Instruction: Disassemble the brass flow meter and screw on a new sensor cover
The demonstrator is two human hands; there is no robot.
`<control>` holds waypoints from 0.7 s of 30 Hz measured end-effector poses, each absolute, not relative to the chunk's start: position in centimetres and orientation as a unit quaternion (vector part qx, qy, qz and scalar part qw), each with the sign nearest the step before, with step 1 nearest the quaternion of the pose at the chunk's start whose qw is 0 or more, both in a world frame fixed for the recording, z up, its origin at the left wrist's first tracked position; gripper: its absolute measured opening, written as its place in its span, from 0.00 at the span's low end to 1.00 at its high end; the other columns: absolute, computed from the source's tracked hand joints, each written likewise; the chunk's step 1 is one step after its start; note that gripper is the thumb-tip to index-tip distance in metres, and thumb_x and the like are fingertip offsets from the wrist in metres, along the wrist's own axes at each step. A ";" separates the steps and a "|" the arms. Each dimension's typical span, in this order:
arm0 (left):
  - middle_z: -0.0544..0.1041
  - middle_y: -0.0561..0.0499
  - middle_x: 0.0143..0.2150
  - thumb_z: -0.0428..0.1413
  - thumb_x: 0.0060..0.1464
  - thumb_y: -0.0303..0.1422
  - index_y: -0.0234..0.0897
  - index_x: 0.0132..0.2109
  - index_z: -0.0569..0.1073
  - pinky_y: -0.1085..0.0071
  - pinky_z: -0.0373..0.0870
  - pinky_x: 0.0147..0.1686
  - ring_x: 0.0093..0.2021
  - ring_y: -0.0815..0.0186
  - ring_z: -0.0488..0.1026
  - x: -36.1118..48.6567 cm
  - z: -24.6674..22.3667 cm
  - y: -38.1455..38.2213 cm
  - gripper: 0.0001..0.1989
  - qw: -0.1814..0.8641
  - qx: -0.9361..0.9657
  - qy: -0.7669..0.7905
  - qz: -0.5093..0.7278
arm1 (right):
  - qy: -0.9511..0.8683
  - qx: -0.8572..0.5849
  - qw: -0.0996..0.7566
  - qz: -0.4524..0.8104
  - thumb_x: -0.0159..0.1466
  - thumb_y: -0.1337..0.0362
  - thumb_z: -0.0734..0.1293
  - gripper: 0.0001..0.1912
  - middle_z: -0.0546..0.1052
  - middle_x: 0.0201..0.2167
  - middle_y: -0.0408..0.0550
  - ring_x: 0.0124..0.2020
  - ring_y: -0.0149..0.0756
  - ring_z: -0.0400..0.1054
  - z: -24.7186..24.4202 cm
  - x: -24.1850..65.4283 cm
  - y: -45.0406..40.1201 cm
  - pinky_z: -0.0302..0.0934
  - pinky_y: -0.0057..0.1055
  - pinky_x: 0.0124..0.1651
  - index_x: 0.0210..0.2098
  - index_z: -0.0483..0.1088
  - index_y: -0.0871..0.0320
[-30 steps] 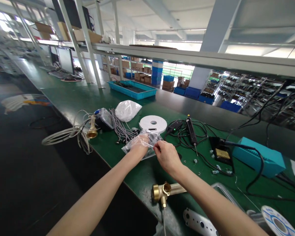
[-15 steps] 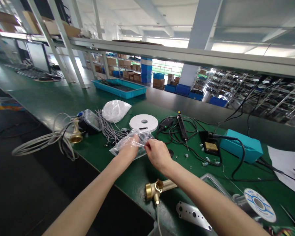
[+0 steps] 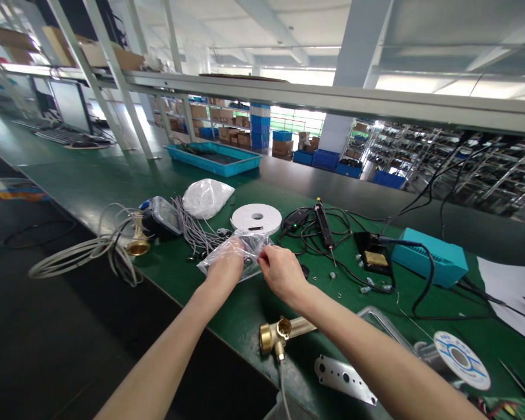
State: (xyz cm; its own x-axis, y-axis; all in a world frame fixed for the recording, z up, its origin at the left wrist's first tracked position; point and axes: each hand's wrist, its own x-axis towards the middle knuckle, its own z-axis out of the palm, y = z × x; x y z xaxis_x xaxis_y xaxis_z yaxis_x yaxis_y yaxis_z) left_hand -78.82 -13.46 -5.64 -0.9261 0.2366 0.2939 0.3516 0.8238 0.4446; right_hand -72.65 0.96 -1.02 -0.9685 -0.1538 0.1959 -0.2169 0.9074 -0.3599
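Note:
A clear plastic bag is between my hands above the green bench. My right hand is closed, pinching the bag's edge with thumb and fingers. My left hand reaches into the bag, with plastic lying over its knuckles. Its fingertips are hidden, so their grip does not show. Just behind the bag lies a white disc-shaped roll with a small dark piece on it. Nearer to me, a brass pipe fitting with a cable lies partly under my right forearm.
Grey cables and a white plastic bag lie at left. A pen-like electric screwdriver, a soldering stand, a teal box and a solder spool are at right. A metal plate lies near the front edge. Behind stands a blue tray.
My left hand has drawn back slightly toward me within the bag. My right hand keeps its pinch in nearly the same place. The view has shifted a little.

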 end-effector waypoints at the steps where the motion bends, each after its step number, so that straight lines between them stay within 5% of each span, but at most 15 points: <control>1: 0.72 0.40 0.33 0.39 0.58 0.20 0.26 0.43 0.67 0.60 0.69 0.42 0.38 0.54 0.73 -78.5 -5.4 -13.4 0.13 0.110 -0.153 -0.954 -0.233 | -0.973 0.095 0.083 0.194 0.64 0.64 0.59 0.10 0.77 0.39 0.50 0.39 0.37 0.71 -1.0 -72.6 1.0 0.57 0.31 0.39 0.37 0.71 0.57; 9: 0.72 0.41 0.35 0.40 0.61 0.23 0.31 0.44 0.65 0.61 0.69 0.36 0.36 0.54 0.73 -71.2 -4.0 -13.9 0.11 0.101 -0.185 -0.962 -0.175 | -0.969 0.099 0.076 0.213 0.64 0.64 0.59 0.10 0.78 0.38 0.51 0.39 0.37 0.70 -0.9 -72.7 1.0 0.58 0.31 0.40 0.38 0.72 0.58; 11: 0.73 0.44 0.39 0.43 0.64 0.32 0.35 0.44 0.65 0.64 0.70 0.39 0.37 0.57 0.73 -68.8 -3.9 -14.2 0.09 0.159 -0.176 -0.908 -0.347 | -0.962 0.113 0.076 0.236 0.64 0.63 0.60 0.11 0.78 0.39 0.50 0.39 0.36 0.70 -0.7 -72.1 1.3 0.58 0.30 0.41 0.40 0.73 0.58; 14: 0.74 0.48 0.38 0.46 0.63 0.41 0.36 0.42 0.65 0.69 0.72 0.38 0.37 0.62 0.74 -66.1 -4.0 -14.2 0.12 0.050 -0.116 -0.793 -0.596 | -0.915 0.146 0.059 0.372 0.64 0.63 0.60 0.12 0.78 0.36 0.48 0.35 0.31 0.69 -0.1 -70.0 2.0 0.59 0.27 0.40 0.41 0.73 0.59; 21: 0.71 0.51 0.29 0.51 0.62 0.41 0.33 0.39 0.63 0.77 0.66 0.25 0.25 0.70 0.68 -64.2 -4.0 -12.5 0.13 -0.122 -0.116 -0.637 -0.752 | -0.802 0.090 -0.097 0.582 0.59 0.61 0.65 0.11 0.72 0.26 0.41 0.25 0.25 0.62 0.7 -65.2 4.0 0.56 0.25 0.30 0.38 0.73 0.61</control>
